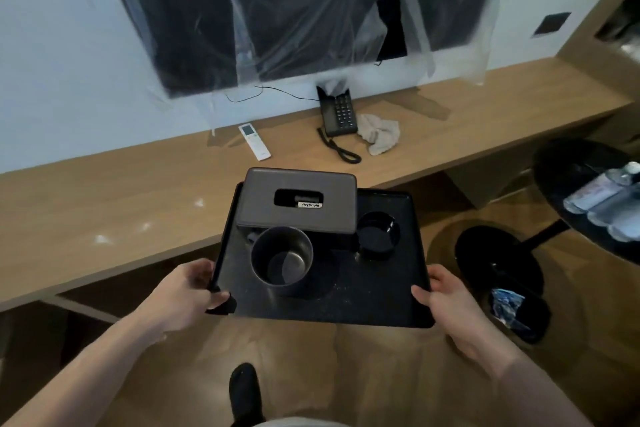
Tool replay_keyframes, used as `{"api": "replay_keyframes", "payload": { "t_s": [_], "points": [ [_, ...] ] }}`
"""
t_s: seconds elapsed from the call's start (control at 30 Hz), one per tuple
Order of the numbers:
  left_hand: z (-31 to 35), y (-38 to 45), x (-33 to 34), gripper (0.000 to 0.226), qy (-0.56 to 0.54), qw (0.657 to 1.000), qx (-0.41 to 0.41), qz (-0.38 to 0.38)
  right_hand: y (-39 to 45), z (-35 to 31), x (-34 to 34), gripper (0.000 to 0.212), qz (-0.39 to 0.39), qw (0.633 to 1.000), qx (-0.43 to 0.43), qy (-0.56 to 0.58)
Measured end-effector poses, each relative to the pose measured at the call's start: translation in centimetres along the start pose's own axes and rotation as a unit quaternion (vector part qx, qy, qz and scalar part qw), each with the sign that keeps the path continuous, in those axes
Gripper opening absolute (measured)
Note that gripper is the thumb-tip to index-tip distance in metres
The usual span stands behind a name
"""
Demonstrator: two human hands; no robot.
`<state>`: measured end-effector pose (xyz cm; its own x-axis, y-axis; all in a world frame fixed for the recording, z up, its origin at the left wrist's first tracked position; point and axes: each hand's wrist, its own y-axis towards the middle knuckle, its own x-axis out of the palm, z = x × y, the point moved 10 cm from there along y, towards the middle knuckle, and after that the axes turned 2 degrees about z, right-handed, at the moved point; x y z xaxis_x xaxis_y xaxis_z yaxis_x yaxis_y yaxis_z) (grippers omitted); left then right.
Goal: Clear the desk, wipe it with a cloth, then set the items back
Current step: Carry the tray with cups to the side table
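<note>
I hold a black tray (367, 291) in the air in front of the wooden desk (104, 204). My left hand (187, 291) grips its left edge and my right hand (446, 298) grips its right edge. On the tray stand a grey tissue box (298, 198), a dark metal cup (282, 258) and a small black bowl (377, 230). On the desk lie a crumpled beige cloth (379, 137), a black telephone (337, 114) with a coiled cord, and a white remote (254, 141).
A plastic-wrapped television (277, 10) hangs on the wall above the desk. A round black table (561, 170) with water bottles (602, 198) stands at the right, its base on the floor beside a black bin (519, 315). My dark shoe (244, 392) shows below.
</note>
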<state>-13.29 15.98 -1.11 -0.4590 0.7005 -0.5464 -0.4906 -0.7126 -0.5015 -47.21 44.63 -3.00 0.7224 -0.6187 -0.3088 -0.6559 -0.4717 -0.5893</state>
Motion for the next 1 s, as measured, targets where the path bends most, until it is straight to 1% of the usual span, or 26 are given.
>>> {"api": "replay_keyframes", "payload": {
  "t_s": [0.07, 0.2, 0.33, 0.43, 0.73, 0.9, 1.0],
  "points": [
    [2.6, -1.7, 4.2, 0.028, -0.002, 1.000, 0.003, -0.004, -0.5, 1.4, -4.7, 0.027, -0.001, 1.000, -0.010, -0.013],
    [6.9, -5.1, 11.9, 0.027, -0.010, 1.000, -0.008, -0.013, -2.6, 3.7, -13.5, 0.020, 0.008, 1.000, -0.017, -0.011],
    [10.6, -8.0, 17.5, 0.025, -0.014, 0.999, -0.021, -0.025, -4.1, 5.2, -20.8, 0.020, 0.007, 0.999, -0.018, -0.029],
    [14.0, -8.9, 20.5, 0.023, -0.003, 1.000, -0.012, -0.022, -4.2, 6.1, -25.4, 0.025, 0.010, 0.999, -0.013, -0.040],
    [23.6, -6.7, 28.1, 0.027, 0.009, 0.999, 0.000, -0.042, -0.8, 7.4, -36.4, 0.023, 0.022, 1.000, 0.001, -0.019],
    [29.1, -4.1, 32.1, 0.028, 0.008, 0.999, -0.010, -0.046, 2.1, 5.9, -42.9, 0.020, 0.035, 0.999, -0.002, -0.027],
    [32.7, -2.7, 34.4, 0.028, 0.024, 0.998, -0.001, -0.052, 4.3, 4.9, -46.7, 0.020, 0.036, 0.999, -0.021, -0.030]
  ]
}}
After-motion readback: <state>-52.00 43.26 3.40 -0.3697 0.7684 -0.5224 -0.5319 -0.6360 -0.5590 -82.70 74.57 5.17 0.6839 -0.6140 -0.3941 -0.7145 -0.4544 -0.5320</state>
